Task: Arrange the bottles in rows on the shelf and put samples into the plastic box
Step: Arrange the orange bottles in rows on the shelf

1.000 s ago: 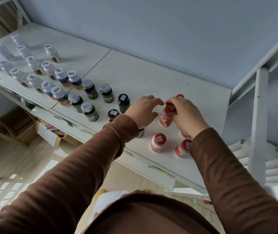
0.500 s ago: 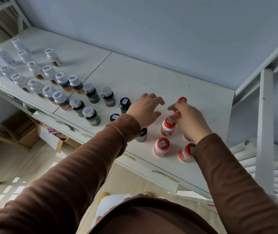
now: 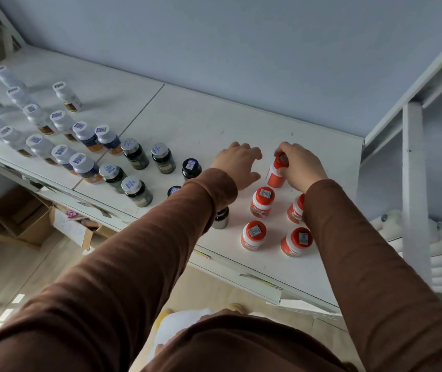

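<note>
A white shelf point(image 3: 214, 124) is seen from above, set against a pale blue wall point(image 3: 241, 44) and crossed by a seam left of centre. Two brown sleeves point(image 3: 139, 264) are stretched over its near edge. On the left, white-capped bottles point(image 3: 37, 142) are stood in slanting rows running from far left to near centre; about sixteen can be made out, though those at the far left edge are blurred. Right of them, four grey-capped dark bottles point(image 3: 135, 154) are set two by two, and three black-capped bottles point(image 3: 191, 167) are partly covered by the left sleeve. On the right, five orange bottles point(image 3: 253, 234) are counted: four stood upright in two short rows, caps up, one half hidden behind the right arm. The fifth orange bottle point(image 3: 276, 173), farthest from the near edge, is held at its cap by the right hand point(image 3: 303, 167), fingers curled round it; its long axis is nearly vertical, its top leaning slightly right. The left hand point(image 3: 237, 165) is held just beside it, fingers loosely spread, nothing gripped. Cardboard boxes point(image 3: 21, 216) are seen on the floor at the left.
</note>
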Available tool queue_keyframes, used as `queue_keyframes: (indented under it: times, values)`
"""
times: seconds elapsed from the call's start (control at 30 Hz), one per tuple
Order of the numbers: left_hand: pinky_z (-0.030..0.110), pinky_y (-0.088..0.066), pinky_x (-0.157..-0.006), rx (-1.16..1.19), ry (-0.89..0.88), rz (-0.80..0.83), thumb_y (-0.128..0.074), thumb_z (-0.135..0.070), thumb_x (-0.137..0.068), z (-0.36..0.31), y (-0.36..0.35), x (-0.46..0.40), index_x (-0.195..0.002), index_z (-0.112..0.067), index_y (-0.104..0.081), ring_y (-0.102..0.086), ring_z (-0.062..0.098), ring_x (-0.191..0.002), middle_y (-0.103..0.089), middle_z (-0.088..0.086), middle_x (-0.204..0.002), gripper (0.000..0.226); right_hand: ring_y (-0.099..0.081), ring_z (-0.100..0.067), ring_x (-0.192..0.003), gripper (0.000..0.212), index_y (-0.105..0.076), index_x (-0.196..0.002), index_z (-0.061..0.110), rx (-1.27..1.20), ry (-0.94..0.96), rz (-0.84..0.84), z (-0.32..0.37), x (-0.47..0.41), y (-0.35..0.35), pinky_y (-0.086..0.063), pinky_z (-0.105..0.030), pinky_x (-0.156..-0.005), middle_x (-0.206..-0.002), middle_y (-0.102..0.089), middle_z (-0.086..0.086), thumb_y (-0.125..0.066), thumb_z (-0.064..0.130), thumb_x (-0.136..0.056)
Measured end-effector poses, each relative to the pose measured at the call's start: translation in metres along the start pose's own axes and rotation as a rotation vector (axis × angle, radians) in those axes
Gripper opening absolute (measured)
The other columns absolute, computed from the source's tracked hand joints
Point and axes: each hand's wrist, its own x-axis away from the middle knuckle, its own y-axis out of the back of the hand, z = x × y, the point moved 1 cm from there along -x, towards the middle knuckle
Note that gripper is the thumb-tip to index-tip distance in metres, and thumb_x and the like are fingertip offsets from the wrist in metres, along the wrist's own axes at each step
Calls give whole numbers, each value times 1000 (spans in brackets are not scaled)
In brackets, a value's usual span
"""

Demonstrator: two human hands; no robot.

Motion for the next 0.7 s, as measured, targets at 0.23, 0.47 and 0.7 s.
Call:
queue_keyframes:
  times: [0.23,0.47,0.7]
  values:
    - [33,-46,-98,723,73,-46,-76,-26,-80,23,22,5,-133,-21,-49,-60,17,-111,-62,3,-124,60,-61,-18,-100,35,-57,-115,22,-627,-4,-47,26,-5,54,-53,-36,-88,-110,-60,5,-68,37,-86]
    - [37,-57,-83,1664,146,160,-47,-39,-98,41,52,31,-125,-5,-51,-64,25,-82,-61,16,-101,44,-56,-13,-70,47,-59,-102,12,-876,-11,-41,78,-4,84,-51,-25,-62,-83,-61,-1,-62,55,-85]
    - [29,-51,-72,1903,242,191,-36,-54,-96,55,55,61,-121,-9,-47,-56,18,-70,-60,11,-87,53,-50,-12,-68,48,-58,-100,13,-906,105,36,120,1,79,-46,-26,-59,-79,-56,2,-63,58,-84]
